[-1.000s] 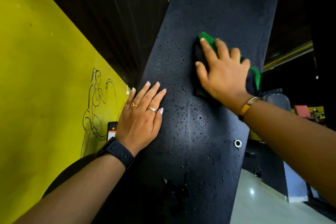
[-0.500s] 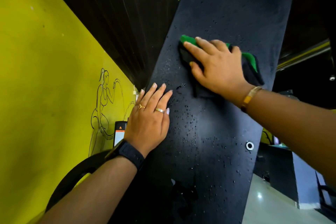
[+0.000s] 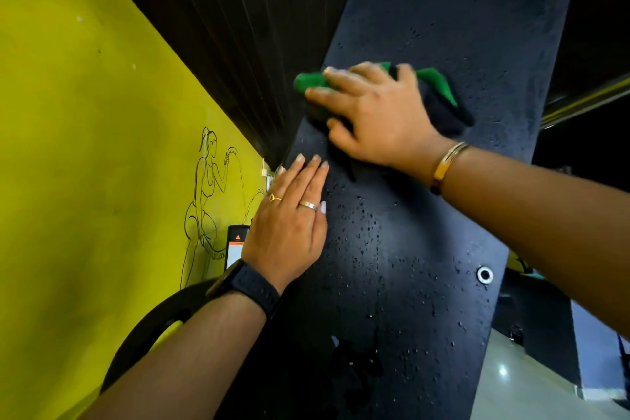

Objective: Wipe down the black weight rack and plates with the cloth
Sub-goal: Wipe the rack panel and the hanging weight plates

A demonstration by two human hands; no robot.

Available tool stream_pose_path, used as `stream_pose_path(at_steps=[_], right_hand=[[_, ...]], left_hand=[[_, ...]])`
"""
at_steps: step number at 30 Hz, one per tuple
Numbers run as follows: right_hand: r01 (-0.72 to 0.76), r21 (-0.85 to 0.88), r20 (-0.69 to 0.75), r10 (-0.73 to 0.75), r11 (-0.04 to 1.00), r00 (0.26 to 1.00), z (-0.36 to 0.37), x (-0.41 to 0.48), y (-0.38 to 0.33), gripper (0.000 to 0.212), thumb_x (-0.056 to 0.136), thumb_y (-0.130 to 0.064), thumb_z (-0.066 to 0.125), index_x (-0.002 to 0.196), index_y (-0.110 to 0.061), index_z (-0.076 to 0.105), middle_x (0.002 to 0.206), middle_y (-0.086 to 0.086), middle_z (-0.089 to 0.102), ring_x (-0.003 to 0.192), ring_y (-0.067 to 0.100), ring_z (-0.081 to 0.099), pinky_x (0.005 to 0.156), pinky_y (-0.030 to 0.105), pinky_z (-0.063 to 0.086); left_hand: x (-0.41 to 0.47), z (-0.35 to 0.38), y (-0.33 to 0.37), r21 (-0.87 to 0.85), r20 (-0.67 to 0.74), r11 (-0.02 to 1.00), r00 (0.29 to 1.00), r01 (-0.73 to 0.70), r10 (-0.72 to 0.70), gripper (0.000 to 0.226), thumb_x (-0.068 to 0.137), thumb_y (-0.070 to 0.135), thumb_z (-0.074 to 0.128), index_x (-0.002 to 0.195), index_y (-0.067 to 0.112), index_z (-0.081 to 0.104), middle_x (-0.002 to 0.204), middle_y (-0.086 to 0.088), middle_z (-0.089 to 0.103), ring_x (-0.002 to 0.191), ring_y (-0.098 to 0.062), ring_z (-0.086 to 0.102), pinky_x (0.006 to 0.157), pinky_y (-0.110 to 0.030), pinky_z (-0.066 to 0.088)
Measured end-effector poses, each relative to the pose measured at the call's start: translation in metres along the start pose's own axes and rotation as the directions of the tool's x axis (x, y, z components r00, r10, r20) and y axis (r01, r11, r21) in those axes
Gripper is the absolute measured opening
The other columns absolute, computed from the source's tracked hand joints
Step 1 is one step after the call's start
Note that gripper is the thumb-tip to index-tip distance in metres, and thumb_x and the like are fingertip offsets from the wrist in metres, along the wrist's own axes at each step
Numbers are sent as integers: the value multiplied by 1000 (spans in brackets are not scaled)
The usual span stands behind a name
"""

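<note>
Sweeping left, right hand [image 3: 375,119] carried cloth [image 3: 439,89] to left edge of rack [image 3: 426,266], fingers flat on it; left hand [image 3: 289,225] braced, fingers straight. Nearer droplets remained unwiped.

No words or numbers can be read. One sign shows: a pale triangle [image 3: 237,237] on the orange band of a black-edged label [image 3: 234,251] beside the yellow wall [image 3: 85,147].
</note>
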State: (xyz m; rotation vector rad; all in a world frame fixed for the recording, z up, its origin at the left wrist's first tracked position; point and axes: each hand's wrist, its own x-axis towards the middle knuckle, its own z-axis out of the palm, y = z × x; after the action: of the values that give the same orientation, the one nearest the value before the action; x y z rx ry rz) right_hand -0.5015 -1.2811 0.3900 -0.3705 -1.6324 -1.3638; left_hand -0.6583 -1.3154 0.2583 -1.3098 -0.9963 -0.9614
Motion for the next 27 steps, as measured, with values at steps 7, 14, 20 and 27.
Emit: stream_pose_path(at_steps=[7, 14, 20, 27], right_hand=[[74, -45, -2, -74, 996, 997, 1, -16, 46, 54, 85, -41, 38, 136, -32, 52, 137, 4, 56, 111, 35, 57, 80, 49, 42], [-379, -24, -36, 378, 925, 925, -2, -32, 30, 56, 83, -42, 42, 138, -32, 50, 143, 3, 50, 120, 33, 50, 88, 56, 37], [17, -31, -6, -18, 999, 1000, -3, -95, 26, 53, 85, -40, 46, 136, -30, 53, 137, 4, 56, 110, 33, 59, 73, 44, 43], [-631, -53, 0, 631, 774, 775, -12, -90, 81, 56, 87, -41, 42, 143, -36, 41, 148, 0, 44, 123, 34, 46, 87, 55, 40]], left_hand=[[0, -3, 1, 2, 10, 1000, 1000, -1, 1, 50, 96, 22, 35, 139, 1, 49, 144, -14, 49, 137, -30, 40, 117, -33, 20], [0, -2, 1, -11, 14, 1000, 1000, 6, -5, 49, 96, 21, 36, 140, 2, 48, 145, -13, 48, 138, -28, 37, 115, -42, 30], [3, -6, 1, -16, 26, 1000, 1000, 7, -6, 49, 96, 23, 37, 140, 4, 48, 144, -12, 49, 137, -28, 39, 116, -43, 26], [48, -9, 16, -34, 5, 993, 993, -116, 116, 45, 97, 19, 34, 134, 5, 55, 138, -12, 55, 133, -30, 46, 114, -45, 27]])
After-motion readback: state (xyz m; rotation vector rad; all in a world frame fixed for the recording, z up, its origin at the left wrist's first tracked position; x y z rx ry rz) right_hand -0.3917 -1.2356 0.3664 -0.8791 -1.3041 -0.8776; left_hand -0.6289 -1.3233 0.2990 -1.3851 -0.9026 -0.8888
